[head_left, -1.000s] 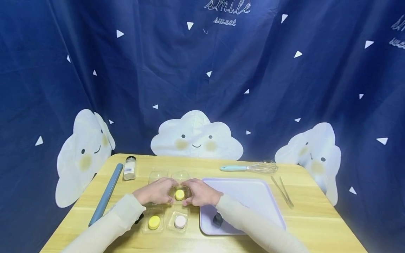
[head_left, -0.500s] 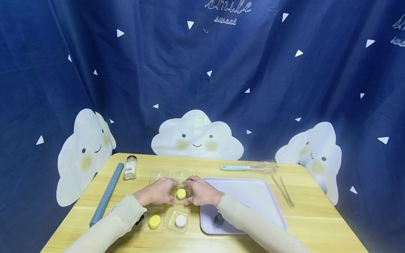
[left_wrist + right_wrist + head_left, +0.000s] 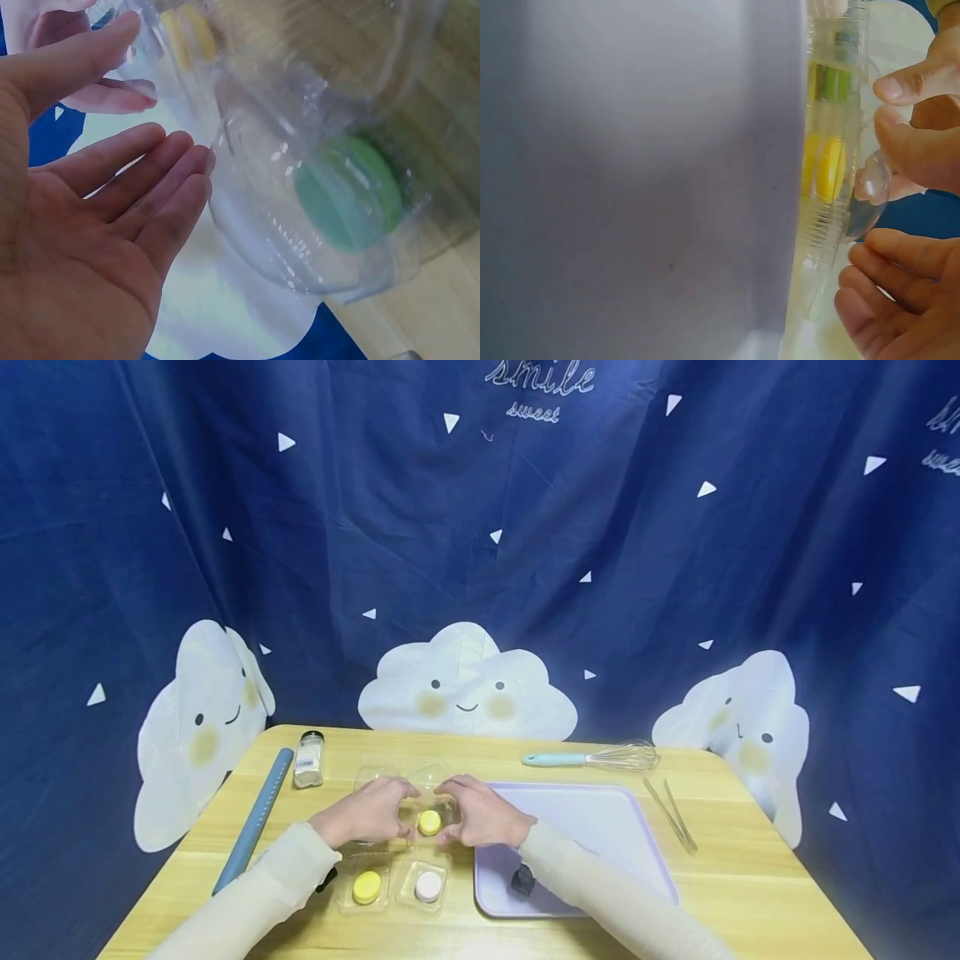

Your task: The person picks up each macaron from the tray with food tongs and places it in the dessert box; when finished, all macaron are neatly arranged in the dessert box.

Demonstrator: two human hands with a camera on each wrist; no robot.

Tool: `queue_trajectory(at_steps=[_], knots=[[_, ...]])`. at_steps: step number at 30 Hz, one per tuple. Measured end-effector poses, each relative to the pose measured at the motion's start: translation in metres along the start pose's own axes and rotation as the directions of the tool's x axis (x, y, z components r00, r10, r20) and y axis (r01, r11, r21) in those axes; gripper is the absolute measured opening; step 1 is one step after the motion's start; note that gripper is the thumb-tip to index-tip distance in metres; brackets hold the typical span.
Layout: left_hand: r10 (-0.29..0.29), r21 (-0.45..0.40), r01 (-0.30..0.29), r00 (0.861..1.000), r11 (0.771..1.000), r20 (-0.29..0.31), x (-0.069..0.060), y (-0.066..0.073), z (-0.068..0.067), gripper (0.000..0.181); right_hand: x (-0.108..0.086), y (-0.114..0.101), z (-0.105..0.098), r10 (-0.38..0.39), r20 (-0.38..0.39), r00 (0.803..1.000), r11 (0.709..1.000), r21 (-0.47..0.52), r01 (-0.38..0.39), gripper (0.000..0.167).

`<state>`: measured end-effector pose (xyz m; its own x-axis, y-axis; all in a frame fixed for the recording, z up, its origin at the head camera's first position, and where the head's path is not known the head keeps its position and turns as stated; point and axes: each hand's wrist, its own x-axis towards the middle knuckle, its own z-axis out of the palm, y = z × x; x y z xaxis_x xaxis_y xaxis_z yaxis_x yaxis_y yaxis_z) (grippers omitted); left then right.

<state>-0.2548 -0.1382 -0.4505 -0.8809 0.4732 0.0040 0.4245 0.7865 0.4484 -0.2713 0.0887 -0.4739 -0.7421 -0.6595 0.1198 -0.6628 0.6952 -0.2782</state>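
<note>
In the head view a yellow round piece [image 3: 430,822] sits in a clear plastic container between the two hands. The left hand [image 3: 369,811] is at its left side and the right hand [image 3: 483,812] at its right. In the left wrist view the left hand [image 3: 97,225] has extended fingers beside a clear domed lid [image 3: 251,195], with a green round piece [image 3: 349,193] behind the plastic; contact is unclear. The right wrist view shows the right hand [image 3: 907,292] with loosely bent fingers near the clear containers [image 3: 821,232]; neither hand visibly grips anything.
Nearer the front are a yellow piece [image 3: 367,887] and a white piece [image 3: 428,886] in clear containers. A lilac tray [image 3: 600,827] lies right, with tongs [image 3: 671,817] and a whisk [image 3: 592,758] beyond. A jar [image 3: 308,760] and blue roll [image 3: 253,822] are left.
The left hand has shifted slightly left, and the gap between the two hands around the yellow piece is a little wider. The other objects look unmoved.
</note>
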Motion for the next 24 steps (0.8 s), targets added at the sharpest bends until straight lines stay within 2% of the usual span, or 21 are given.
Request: queue_trajectory(at_steps=[6, 12, 15, 18, 20, 24], knots=[[-0.009, -0.009, 0.009, 0.999, 1.000, -0.033, 0.000, -0.002, -0.012, 0.072, 0.003, -0.002, -0.011, -0.006, -0.102, 0.995, 0.995, 0.100, 0.016, 0.070], [0.021, -0.024, -0.024, 0.993, 0.999, -0.113, -0.003, -0.004, -0.036, 0.082, 0.012, -0.009, -0.026, -0.008, -0.210, 0.978, 0.973, 0.222, 0.056, 0.077], [0.058, -0.007, -0.060, 0.983, 0.998, -0.176, -0.005, -0.007, -0.051, 0.084, 0.019, -0.014, -0.035, 0.005, -0.267, 0.964, 0.951, 0.298, 0.078, 0.078], [0.102, -0.016, -0.109, 0.964, 0.994, -0.245, -0.005, -0.013, -0.067, 0.085, 0.030, -0.016, -0.041, 0.020, -0.323, 0.946, 0.929, 0.356, 0.102, 0.078], [0.098, -0.050, -0.116, 0.956, 0.992, -0.275, -0.004, -0.020, -0.078, 0.088, 0.039, -0.017, -0.045, 0.032, -0.359, 0.933, 0.913, 0.391, 0.119, 0.077], [0.030, -0.197, -0.088, 0.958, 0.976, -0.284, -0.002, -0.039, -0.096, 0.095, 0.059, -0.019, -0.050, 0.089, -0.401, 0.912, 0.867, 0.481, 0.127, 0.076]])
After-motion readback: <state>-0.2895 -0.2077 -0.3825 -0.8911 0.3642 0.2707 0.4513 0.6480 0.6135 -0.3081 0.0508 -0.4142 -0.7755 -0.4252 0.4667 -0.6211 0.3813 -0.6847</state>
